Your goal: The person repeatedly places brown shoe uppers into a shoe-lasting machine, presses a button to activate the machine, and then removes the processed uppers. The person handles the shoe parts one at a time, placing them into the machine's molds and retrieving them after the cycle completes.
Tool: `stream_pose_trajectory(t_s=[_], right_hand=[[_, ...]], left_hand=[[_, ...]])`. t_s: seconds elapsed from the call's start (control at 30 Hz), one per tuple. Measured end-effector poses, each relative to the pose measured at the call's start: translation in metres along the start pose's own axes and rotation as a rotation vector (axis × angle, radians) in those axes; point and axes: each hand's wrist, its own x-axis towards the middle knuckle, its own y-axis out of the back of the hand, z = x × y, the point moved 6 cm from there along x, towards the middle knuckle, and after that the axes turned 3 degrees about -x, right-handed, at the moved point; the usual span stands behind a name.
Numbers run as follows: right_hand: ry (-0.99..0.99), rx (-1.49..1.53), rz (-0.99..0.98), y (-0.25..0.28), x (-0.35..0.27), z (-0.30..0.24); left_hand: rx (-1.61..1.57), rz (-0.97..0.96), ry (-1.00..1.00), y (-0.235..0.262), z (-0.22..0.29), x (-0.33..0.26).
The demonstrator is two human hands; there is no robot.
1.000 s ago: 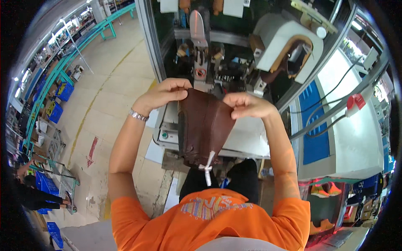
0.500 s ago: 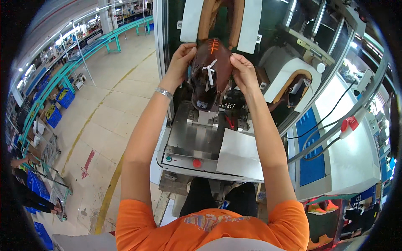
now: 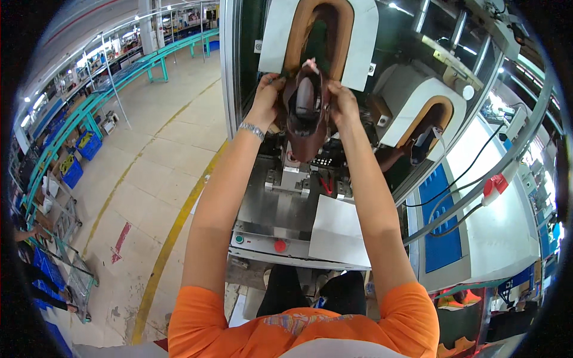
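Note:
A dark brown leather shoe upper (image 3: 305, 149) is held between my two hands, its dark opening facing up and its back end toward me. My left hand (image 3: 268, 98) is closed on the left edge, fingers curled and partly hidden. On the opposite edge my right hand (image 3: 343, 102) pinches the leather. Behind the upper stands a white U-shaped machine housing (image 3: 362, 36) with a brown padded lining (image 3: 292, 48). A metal fixture (image 3: 290, 177) lies just below the upper's near end; whether they touch I cannot tell.
A second white housing (image 3: 403, 92) at right has another dark shoe upper (image 3: 422, 143) in its opening. Red-handled pliers (image 3: 326, 184) and a white sheet (image 3: 339, 230) lie on the machine bed. Red and green buttons (image 3: 280, 245) line its front. A grey cable (image 3: 459, 206) hangs at right.
The upper has been turned and tilted: its orange-stitched front no longer shows, and the opening now faces up. Both hands remain on its edges, the left slightly farther right and lower.

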Motion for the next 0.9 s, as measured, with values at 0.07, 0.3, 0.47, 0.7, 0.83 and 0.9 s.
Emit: stream_pose_trajectory(t_s=[0.07, 0.3, 0.47, 0.7, 0.83, 0.9], right_hand=[[-0.003, -0.013, 0.124, 0.006, 0.008, 0.001], [0.048, -0.136, 0.089, 0.007, 0.007, 0.001], [0.302, -0.659, 0.346, 0.052, -0.081, 0.033], [-0.451, 0.38, 0.001, 0.066, -0.143, 0.173], [-0.494, 0.604, 0.001, 0.022, -0.151, 0.192], [-0.479, 0.577, 0.033, 0.029, -0.139, 0.201]], left_hand=[[-0.045, -0.002, 0.018, 0.004, -0.004, 0.008], [0.115, 0.06, -0.047, 0.013, -0.007, 0.02], [1.27, 0.273, -0.949, 0.007, 0.028, -0.055], [1.623, -0.215, -1.076, -0.089, 0.036, -0.183], [1.967, -0.284, -0.961, -0.077, 0.035, -0.172], [1.97, -0.281, -0.945, -0.077, 0.026, -0.173]])
